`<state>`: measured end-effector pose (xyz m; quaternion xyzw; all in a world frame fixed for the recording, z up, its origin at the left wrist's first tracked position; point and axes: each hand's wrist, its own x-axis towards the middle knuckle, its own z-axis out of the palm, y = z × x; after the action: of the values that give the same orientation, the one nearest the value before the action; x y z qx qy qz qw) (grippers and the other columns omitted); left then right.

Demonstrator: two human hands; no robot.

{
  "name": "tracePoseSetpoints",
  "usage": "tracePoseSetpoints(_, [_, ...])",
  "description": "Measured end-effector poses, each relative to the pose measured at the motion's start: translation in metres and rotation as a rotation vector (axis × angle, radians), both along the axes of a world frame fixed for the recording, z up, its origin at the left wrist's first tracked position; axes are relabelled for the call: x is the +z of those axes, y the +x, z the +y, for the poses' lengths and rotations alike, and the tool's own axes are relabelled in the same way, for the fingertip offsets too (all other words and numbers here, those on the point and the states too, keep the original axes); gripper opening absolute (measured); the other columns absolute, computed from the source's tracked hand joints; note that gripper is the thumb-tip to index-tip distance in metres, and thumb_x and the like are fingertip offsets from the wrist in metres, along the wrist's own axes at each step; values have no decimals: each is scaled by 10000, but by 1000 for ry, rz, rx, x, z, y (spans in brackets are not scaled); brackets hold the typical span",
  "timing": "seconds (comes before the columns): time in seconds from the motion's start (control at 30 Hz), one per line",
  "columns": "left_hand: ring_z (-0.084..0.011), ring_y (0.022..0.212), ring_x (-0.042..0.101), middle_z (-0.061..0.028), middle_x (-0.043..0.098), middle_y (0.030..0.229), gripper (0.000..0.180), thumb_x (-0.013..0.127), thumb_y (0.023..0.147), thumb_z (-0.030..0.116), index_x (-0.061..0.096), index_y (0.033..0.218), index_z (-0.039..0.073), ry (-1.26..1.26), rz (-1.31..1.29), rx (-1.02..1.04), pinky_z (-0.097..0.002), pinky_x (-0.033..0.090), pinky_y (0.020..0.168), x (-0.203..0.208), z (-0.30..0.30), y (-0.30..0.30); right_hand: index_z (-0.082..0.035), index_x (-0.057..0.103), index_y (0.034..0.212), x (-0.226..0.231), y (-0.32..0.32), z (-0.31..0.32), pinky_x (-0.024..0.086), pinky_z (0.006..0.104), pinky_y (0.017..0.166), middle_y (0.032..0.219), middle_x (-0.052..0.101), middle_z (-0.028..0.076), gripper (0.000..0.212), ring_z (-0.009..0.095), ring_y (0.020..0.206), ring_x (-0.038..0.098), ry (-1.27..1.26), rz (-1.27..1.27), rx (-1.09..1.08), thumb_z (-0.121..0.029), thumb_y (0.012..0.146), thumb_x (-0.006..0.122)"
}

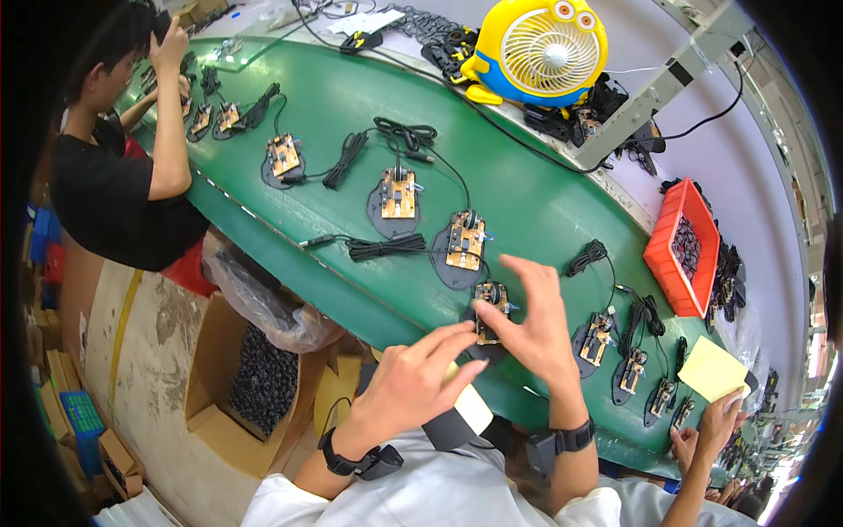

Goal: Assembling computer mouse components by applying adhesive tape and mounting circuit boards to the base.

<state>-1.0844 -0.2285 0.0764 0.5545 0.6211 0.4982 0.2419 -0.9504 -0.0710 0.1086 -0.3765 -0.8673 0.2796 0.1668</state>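
Observation:
Just in front of me on the green work surface lies a tan circuit board (482,332) on a dark oval base, with a small round black part near its top. My right hand (537,327) is over its right side, thumb and fingers spread wide, thumb tip close to the board. At its near left is my left hand (413,383), index finger reaching to the board's edge and thumb held apart. I see nothing held in either hand. Below the left hand, a pale yellow sheet (474,409) shows by my lap.
Similar boards (464,241) with coiled black cables (386,247) line the green bench (325,97). A yellow fan (549,54) and red bin (667,255) stand along the far side. One person (114,176) works at left; another's hand (720,422) holds yellow paper (709,369). A carton (206,386) sits below.

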Motion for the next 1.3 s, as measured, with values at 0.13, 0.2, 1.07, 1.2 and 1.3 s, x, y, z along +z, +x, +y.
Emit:
tracePoseSetpoints(0.13, [-330,874,763,-153,756,1106,282,813,882,159,712,1089,-4,-35,46,114,-387,626,730,1,0,-14,-52,632,1292,8,-32,10,456,441,974,1248,666,103,552,325,1197,551,229,-50,214,-197,807,852])
tracePoseSetpoints(0.2, [-324,832,754,-144,763,1021,259,809,890,173,714,1064,6,-105,76,-2,-389,614,699,4,-1,-14,-65,651,1243,17,-60,18,458,456,925,1134,696,85,489,315,1161,573,331,-12,406,-161,799,832])
tracePoseSetpoints(1.07, [-424,897,730,-207,648,1375,407,735,957,300,650,1244,25,-199,176,-246,-496,597,808,17,49,30,22,746,1096,37,1,162,565,342,762,872,762,119,333,199,793,705,-26,210,-239,-157,830,837])
tracePoseSetpoints(1.2, [-344,821,751,-181,756,1068,268,750,961,242,713,1059,-5,25,-121,-120,-439,593,764,11,60,27,-15,659,1275,28,19,159,520,423,961,1242,621,196,495,335,1163,625,451,-92,-176,-241,866,821])
tracePoseSetpoints(1.3, [-212,710,730,-138,741,818,256,722,998,237,712,991,-18,-112,-403,38,-364,559,672,12,50,12,-16,641,1310,57,18,81,547,369,879,1147,704,156,496,262,1050,682,-7,41,-156,-269,912,795])
